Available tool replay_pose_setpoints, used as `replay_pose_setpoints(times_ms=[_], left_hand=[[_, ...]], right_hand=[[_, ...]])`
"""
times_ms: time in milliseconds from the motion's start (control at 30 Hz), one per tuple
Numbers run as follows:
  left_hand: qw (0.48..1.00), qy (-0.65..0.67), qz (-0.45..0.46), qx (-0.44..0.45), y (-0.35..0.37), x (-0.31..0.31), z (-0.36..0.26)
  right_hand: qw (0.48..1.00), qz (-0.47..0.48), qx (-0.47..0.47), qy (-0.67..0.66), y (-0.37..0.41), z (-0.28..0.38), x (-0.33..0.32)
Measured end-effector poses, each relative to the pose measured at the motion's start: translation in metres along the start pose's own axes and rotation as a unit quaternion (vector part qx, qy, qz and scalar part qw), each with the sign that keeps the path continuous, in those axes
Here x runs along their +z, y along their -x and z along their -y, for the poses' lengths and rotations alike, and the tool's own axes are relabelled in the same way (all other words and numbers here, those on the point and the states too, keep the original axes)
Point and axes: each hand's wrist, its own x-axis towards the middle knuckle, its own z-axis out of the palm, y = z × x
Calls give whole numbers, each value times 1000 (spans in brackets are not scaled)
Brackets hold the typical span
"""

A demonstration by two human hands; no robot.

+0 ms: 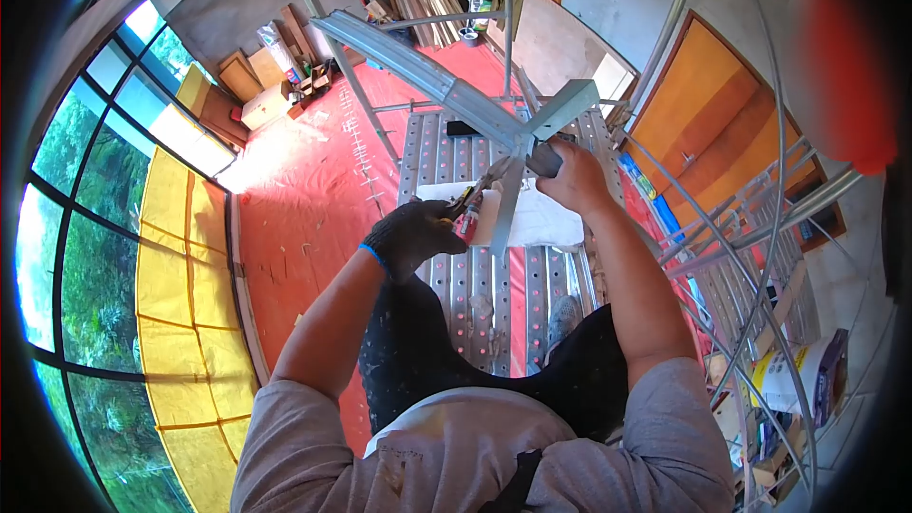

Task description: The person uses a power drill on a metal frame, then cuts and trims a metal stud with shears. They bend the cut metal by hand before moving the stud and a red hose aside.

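My left hand (410,233), in a black glove with a blue cuff, is closed around red-handled snips (467,218). Their metal jaws point up and right, at the cut part of a galvanized metal stud (446,85). From that part, bent pieces of the profile splay out: one toward the upper right, another down toward my lap. My bare right hand (577,179) grips the stud's near end on the right side, thumb and fingers wrapped round it. Beneath both hands lies a white board or sheet (546,220) on the perforated scaffold platform (465,299).
Scaffold tubes (510,38) rise around the platform, with crossing braces (760,266) on the right. A red-covered floor (294,237) lies below. Wood planks (432,0) lean at the back wall. Large windows and yellow panels (190,313) line the left; an orange door (712,123) is at right.
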Motion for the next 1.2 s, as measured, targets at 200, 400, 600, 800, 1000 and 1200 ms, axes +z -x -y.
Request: replay_pose_setpoints(times_ms=[200, 400, 600, 800, 1000, 1200], left_hand=[[996, 90, 4, 11, -7, 14, 3], [997, -18, 3, 74, -25, 18, 9], [990, -92, -62, 88, -30, 33, -6], [994, -35, -79, 71, -49, 65, -5], [997, -48, -54, 41, -52, 66, 8], [980, 171, 63, 76, -60, 59, 30]], right_hand=[[1000, -10, 17, 7, 7, -4, -3], [999, 10, 42, -4, 17, -20, -11], [999, -25, 36, 28, 24, -34, -19], [988, -119, 69, 70, 20, -39, 5], [996, -17, 89, 14, 19, -50, 1], [999, 36, 24, -14, 16, -68, -11]])
